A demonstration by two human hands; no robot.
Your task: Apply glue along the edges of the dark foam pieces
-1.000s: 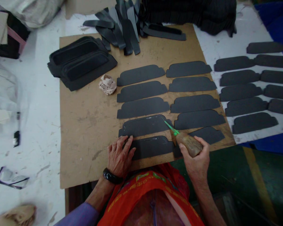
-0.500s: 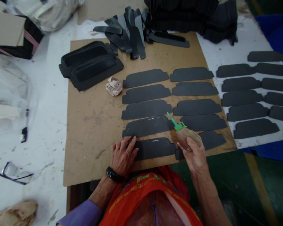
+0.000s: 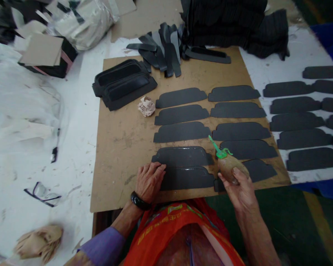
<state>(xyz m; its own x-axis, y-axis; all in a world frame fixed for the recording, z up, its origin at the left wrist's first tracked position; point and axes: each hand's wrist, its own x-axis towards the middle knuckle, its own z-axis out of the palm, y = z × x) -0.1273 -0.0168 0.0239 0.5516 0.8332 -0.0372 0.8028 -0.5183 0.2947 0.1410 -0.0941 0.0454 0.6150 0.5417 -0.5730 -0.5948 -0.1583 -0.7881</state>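
My right hand [image 3: 240,186] is wrapped round a brownish squeeze bottle [image 3: 230,167] with a green nozzle, which points up and left. Beneath and left of that nozzle lies a black piece [image 3: 183,156] with a shiny wet line along its top edge. Its lower edge meets another black piece [image 3: 188,179], which also has a wet line along its top. My left hand [image 3: 150,181] rests palm down at the left ends of these two pieces, fingers spread a little and holding nothing. Further black pieces [image 3: 182,132] lie in rows on the brown board [image 3: 122,159].
Stacked black parts [image 3: 124,85] and a crumpled ball [image 3: 146,106] sit at the board's upper left. Loose strips [image 3: 166,50] and a dark pile [image 3: 224,24] lie behind. Glasses [image 3: 43,194] rest on the white table [image 3: 74,147]; more black pieces [image 3: 315,159] are at right.
The whole view has shifted, moving things rightward in the picture. The upper wet piece now lies straighter and closer against the lower one. The bottle remains in my right hand.
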